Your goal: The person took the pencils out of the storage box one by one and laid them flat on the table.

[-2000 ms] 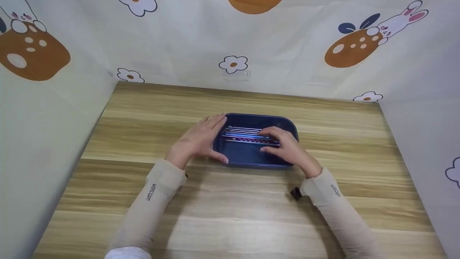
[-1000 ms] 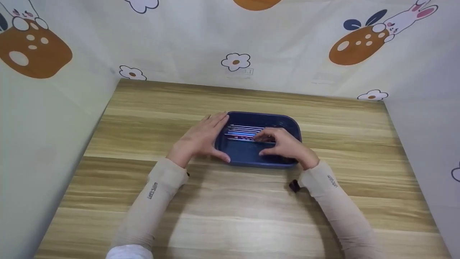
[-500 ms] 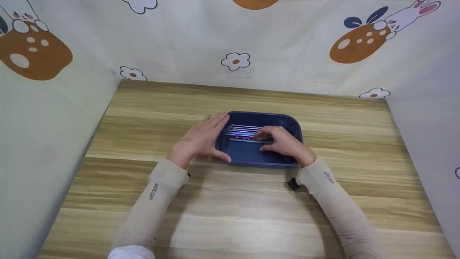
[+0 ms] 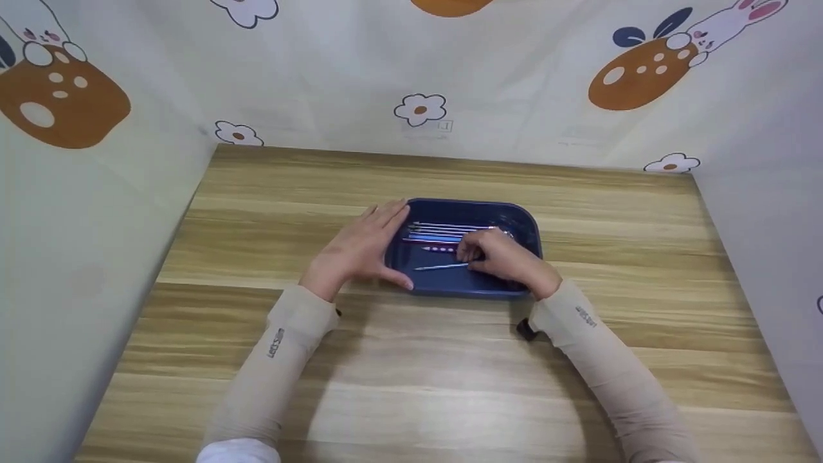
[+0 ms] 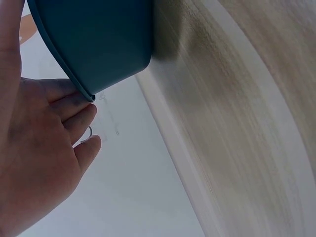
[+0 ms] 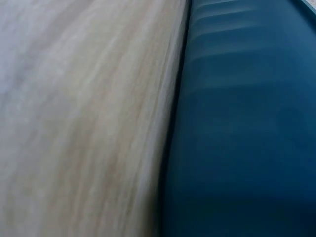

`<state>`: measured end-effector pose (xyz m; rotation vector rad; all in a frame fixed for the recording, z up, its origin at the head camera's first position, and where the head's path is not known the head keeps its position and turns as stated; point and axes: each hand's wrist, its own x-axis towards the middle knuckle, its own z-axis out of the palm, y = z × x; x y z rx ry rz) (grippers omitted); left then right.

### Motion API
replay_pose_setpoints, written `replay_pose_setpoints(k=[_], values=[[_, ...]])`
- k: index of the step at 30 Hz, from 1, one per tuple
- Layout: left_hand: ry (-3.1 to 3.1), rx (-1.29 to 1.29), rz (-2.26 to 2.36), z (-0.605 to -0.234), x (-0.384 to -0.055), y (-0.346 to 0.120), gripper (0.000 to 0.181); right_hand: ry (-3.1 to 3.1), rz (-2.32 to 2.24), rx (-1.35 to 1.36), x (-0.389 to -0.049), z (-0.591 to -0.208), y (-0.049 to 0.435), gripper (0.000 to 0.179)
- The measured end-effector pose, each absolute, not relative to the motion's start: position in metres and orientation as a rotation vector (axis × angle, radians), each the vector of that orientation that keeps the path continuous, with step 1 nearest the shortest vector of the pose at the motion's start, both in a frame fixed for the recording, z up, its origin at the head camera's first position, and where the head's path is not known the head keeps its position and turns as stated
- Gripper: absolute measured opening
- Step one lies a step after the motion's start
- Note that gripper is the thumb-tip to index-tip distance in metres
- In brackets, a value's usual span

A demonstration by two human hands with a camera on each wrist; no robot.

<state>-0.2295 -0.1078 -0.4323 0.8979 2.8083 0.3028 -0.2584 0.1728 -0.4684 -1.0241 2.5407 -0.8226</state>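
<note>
A dark blue rounded box [image 4: 463,294] stands on the table, with several slim pencils [image 4: 443,231] lying side by side in it. My left hand [image 4: 353,247] rests at its left end, fingers straight along the rim and thumb spread toward the front corner. In the left wrist view the fingertips of the left hand [image 5: 42,133] touch the box's rim. Inside the box my right hand [image 4: 505,260] pinches a thin silvery pencil [image 4: 440,266], its pointed end aimed left. Behind this lies a purple pencil with pale dots [image 4: 440,249]. The right hand is out of the right wrist view.
The wood-grain table [image 4: 411,386] surrounds the box. Pale cloth walls [image 4: 334,83] printed with rabbits and flowers close off the back and sides. The box's ribbed outer side [image 6: 237,123] fills the right of the right wrist view.
My right hand has taken hold of the silvery pencil and drawn it toward the front of the box, away from the dotted one. The left hand has stayed at the rim.
</note>
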Motion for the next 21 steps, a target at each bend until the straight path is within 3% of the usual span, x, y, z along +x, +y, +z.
replay_pose_setpoints(k=[21], values=[[2.799,0.877,0.309,-0.432,-0.23,-0.107,0.133,2.527,-1.003,-1.028,-0.258,-0.461,0.181,0.008]])
